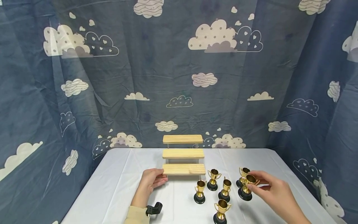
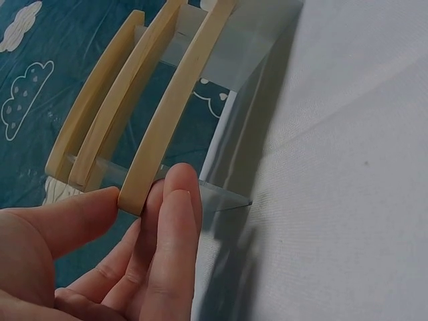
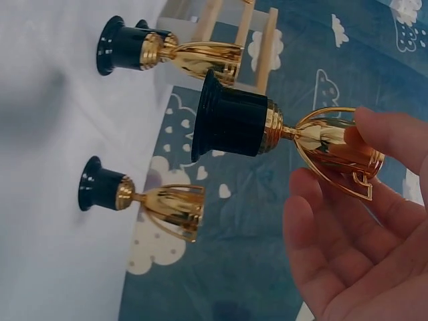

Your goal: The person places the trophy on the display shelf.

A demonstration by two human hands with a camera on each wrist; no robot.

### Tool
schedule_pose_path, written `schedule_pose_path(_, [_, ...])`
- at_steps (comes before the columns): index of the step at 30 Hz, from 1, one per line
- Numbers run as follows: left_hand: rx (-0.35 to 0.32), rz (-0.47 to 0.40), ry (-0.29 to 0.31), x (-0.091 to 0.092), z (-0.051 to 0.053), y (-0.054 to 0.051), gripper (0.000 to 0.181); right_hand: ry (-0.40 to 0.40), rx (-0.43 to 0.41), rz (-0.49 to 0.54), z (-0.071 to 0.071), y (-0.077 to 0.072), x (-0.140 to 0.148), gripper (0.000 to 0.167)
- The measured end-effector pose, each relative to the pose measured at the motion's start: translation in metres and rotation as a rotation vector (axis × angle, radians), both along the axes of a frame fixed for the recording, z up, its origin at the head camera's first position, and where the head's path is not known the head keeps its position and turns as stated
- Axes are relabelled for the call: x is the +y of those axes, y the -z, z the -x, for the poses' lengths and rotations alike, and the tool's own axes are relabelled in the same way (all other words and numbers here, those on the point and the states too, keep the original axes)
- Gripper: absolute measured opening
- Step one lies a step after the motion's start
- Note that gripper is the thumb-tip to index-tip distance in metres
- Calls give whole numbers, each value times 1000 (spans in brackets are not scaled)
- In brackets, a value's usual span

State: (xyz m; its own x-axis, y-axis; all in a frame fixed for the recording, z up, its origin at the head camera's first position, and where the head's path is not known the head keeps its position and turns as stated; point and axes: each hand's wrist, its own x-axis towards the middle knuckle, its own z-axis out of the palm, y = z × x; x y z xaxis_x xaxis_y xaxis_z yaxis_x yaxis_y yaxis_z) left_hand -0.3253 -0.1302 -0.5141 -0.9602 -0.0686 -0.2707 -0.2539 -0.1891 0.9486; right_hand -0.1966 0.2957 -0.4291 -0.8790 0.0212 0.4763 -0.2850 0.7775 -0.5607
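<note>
Near cup (image 1: 221,211): upright on the table (image 1: 117,186), in front of the rack (image 1: 183,153) and past its right end; base reaching the bottom edge of the head view.
Left cup (image 1: 199,192): upright, in front of the rack's right end.
Mid cup (image 1: 225,190): upright, in front of the rack and to its right.
Held cup (image 1: 246,188): well right of the rack and in front of it; seemingly lifted clear, judging by the right wrist view.
Right hand (image 1: 273,188): thumb and fingers pinching the held cup by its bowl (image 3: 328,140); well apart from the left hand (image 1: 152,179).
Base (image 3: 231,120): black and broad, probably heaviest part of a light cup; best kept level.
Bowl: stiff, shiny, likely slippery; best taken just below the rim, from opposite sides, with a light squeeze.
Handles (image 3: 334,108): thin, probably weakest; better spared as lifting points. Metal or coated plastic: cannot tell.
Back cup (image 1: 213,179): upright, just beside the rack's front right corner.
Far cup (image 1: 243,173): partly hidden behind the held cup, well right of the rack.
Left hand: thumb and fingers clamped on the front step (image 1: 179,169), at the rack's left end.
Front step: pale wood, stiff, probably light; good for steadying by the end, though likely to slide with the whole rack if pushed.
Cloth (image 1: 156,68): hanging behind the rack.
</note>
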Motion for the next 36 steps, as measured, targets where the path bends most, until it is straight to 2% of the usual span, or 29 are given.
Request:
schedule_pose_path(8, [-6, 0, -1, -1, 2, 1, 27, -46, 50, -21, 5, -14, -5, 40])
schedule_pose_path(15, [-7, -35, -32, 1, 4, 0, 27, -97, 96, -24, 11, -25, -11, 39])
schedule_pose_path(23, [-13, -109, -77, 4, 5, 1, 32, -99, 70, -25, 14, -30, -20, 37])
schedule_pose_path(27, [-19, -114, -74, 4, 3, 0, 31, -97, 59, -28, 16, -31, -23, 36])
schedule_pose_path(36, [-14, -106, -23, -2, 3, 2, 23, -123, 57, -26, 24, -39, -31, 38])
